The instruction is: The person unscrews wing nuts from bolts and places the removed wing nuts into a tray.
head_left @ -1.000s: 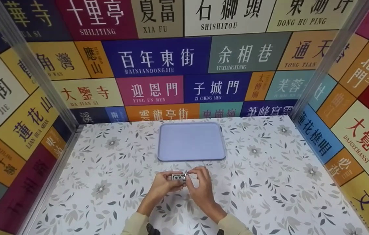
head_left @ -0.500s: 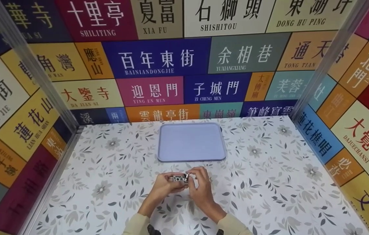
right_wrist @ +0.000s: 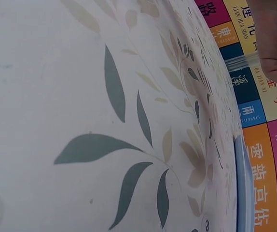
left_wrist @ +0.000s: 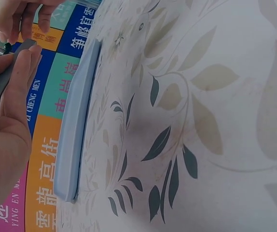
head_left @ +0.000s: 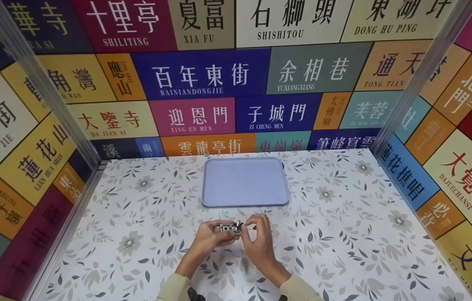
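In the head view my left hand grips a small silver-grey rectangular metal block with dark round marks on its face. The left wrist view shows that block edge-on, between the left thumb and fingers. A small shiny metal piece stands at its right end. My right hand pinches at this piece with thumb and index finger curled; the exact contact is too small to make out. Both hands are held above the table, close together. The right wrist view has only part of a hand at its edge.
A pale lavender tray lies on the table just beyond the hands. The table has a white leaf-and-flower cover. Walls with colourful sign panels enclose it at the back and on both sides.
The hands stay in nearly the same place. The right fingertips have shifted slightly at the block's right end, and the shiny piece there now shows more, at a different angle.
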`<state>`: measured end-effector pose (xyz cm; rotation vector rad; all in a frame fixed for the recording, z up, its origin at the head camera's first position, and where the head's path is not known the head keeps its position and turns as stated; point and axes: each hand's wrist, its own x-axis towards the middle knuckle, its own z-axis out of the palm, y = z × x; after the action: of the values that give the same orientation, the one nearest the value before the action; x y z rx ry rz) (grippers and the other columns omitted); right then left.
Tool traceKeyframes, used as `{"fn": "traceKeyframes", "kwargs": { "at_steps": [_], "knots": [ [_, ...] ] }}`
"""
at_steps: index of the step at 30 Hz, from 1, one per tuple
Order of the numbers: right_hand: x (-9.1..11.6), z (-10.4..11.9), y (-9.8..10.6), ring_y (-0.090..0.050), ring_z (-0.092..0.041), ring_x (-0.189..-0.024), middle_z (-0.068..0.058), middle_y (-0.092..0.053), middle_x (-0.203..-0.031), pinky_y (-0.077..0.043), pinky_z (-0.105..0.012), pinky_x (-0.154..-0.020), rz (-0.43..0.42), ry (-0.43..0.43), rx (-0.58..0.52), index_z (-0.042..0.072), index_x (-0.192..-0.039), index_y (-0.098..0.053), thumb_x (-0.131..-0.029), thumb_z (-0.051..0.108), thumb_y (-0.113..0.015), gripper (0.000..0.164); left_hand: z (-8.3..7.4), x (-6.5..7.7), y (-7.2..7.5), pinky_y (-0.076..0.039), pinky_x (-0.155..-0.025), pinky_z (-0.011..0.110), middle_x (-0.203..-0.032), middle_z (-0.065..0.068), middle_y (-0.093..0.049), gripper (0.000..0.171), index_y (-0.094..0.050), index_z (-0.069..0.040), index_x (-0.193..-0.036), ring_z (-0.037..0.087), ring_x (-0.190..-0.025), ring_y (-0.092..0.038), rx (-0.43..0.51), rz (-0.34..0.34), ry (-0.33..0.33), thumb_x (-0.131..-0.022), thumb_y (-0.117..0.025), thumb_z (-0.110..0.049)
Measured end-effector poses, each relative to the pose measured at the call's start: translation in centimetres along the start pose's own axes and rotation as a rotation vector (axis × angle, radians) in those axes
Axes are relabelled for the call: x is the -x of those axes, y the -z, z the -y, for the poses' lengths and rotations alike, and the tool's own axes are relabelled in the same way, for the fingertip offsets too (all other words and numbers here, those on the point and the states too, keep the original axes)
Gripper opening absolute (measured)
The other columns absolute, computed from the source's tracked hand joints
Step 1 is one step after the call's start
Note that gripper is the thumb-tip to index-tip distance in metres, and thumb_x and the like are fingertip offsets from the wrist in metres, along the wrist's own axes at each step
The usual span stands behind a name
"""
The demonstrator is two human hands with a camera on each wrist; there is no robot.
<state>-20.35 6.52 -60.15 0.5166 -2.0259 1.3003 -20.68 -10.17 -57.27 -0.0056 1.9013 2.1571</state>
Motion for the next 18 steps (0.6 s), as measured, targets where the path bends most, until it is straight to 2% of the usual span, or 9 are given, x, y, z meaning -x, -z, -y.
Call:
{"fn": "traceKeyframes", "kwargs": {
  "at_steps": [3, 6, 18],
  "knots": [
    [-0.06, 0.03, 0.01, -0.050, -0.013, -0.092, -0.003, -0.053, -0.098, -0.045, -0.028, -0.071, -0.006, 0.019, 0.027, 0.009, -0.088, -0.054, -0.086, 0.000, -0.068, 0.016, -0.07, -0.03, -0.09, -0.066, -0.075, 0.025, -0.099, 0.019, -0.076, 0.043, -0.063, 0.010, -0.126, 0.020, -0.083, -0.077, -0.006, -0.004, -0.001, -0.084, -0.069, 0.000],
    [-0.07, 0.06, -0.01, -0.049, -0.012, -0.092, -0.003, -0.053, -0.099, -0.044, -0.022, -0.073, -0.005, 0.021, 0.056, 0.010, -0.089, -0.057, -0.086, 0.004, -0.070, 0.015, -0.15, -0.07, -0.14, -0.066, -0.076, 0.026, -0.099, 0.018, -0.077, 0.044, -0.063, 0.011, -0.126, 0.018, -0.082, -0.076, -0.010, -0.006, 0.001, -0.084, -0.069, 0.000],
    [0.20, -0.21, -0.11, -0.053, -0.015, -0.099, -0.003, -0.057, -0.107, -0.048, -0.027, -0.077, 0.034, 0.030, 0.064, 0.010, -0.103, -0.063, -0.086, 0.008, -0.072, 0.020, -0.15, 0.13, -0.17, -0.066, -0.079, 0.029, -0.100, 0.018, -0.076, 0.044, -0.063, 0.011, -0.124, 0.017, -0.082, -0.076, -0.005, -0.006, -0.010, -0.082, -0.071, 0.001]
  ]
}}
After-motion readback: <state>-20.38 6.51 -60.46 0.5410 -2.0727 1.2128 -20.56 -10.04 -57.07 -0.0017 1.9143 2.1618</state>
